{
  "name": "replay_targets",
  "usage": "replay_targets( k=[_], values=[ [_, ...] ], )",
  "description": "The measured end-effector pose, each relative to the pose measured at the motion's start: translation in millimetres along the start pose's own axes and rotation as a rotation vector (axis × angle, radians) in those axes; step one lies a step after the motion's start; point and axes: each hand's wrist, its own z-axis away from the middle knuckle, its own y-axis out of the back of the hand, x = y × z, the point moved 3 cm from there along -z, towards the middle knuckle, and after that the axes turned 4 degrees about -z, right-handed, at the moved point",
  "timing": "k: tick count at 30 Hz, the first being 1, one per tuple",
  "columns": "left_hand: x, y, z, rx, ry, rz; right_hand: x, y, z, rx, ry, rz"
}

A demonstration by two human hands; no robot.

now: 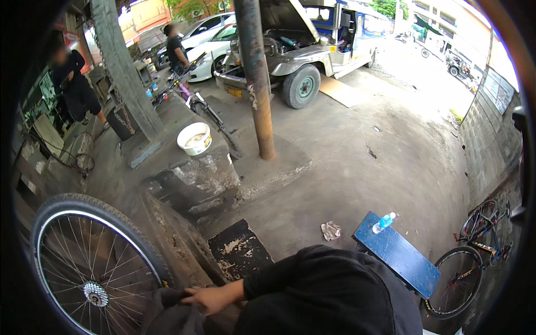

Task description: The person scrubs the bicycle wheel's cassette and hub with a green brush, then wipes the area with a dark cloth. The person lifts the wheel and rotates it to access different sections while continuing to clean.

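My right hand (pixel 211 300) reaches leftward from a black sleeve, low in the view. Its fingers are bent and closed at the edge of a dark grey cloth (pixel 173 315); I cannot tell whether this is a rag or clothing. Just left of it a bicycle wheel (pixel 159 262) stands upright, with a knobby black tyre, thin spokes and a silver sprocket cassette (pixel 95 294) at its hub. The cloth overlaps the wheel's lower right part. My left hand does not show. My black-clothed shoulder and arm (pixel 335 290) fill the lower middle and hide what lies beneath.
A blue bench (pixel 399 255) with a water bottle (pixel 384 223) stands at right, near a leaning bicycle (pixel 466 268). Ahead are a rusty post (pixel 257 84), a white bucket (pixel 194 139), another bicycle (pixel 204 109) and a jeepney (pixel 304 61). Two people (pixel 72 84) (pixel 176 50) stand farther left.
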Motion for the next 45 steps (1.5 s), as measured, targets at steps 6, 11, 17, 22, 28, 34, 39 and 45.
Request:
replay_targets(
  k=[6, 11, 17, 22, 28, 34, 39, 45],
  values=[
    [-2, 17, 75, -0.022, -0.037, -0.097, 5, 30, 73, 0.44, -0.211, -0.636],
    [-34, 78, 117, -0.065, -0.132, -0.486, -38, 100, 109, 0.872, -0.131, -1.315],
    [-72, 43, 168, -0.411, -0.079, -0.491, -68, 72, 104, 0.598, -0.135, -1.419],
    [-112, 46, 175, -0.375, -0.134, -0.448, -105, 6, 83, -0.048, -0.352, -1.523],
    [-131, 67, 187, 0.083, -0.089, -0.196, -49, 32, 74, -0.175, -0.167, -0.74],
    [-63, 87, 227, 0.501, -0.31, -0.539, 35, 93, 126, -0.606, -0.362, -0.328],
    [-6, 122, 271, 0.853, -0.477, -0.641, 113, 119, 148, -0.564, -0.763, -0.321],
    [-11, 154, 256, 0.946, -0.354, -1.551, 108, 95, 84, -0.596, -0.384, -0.141]
  ],
)
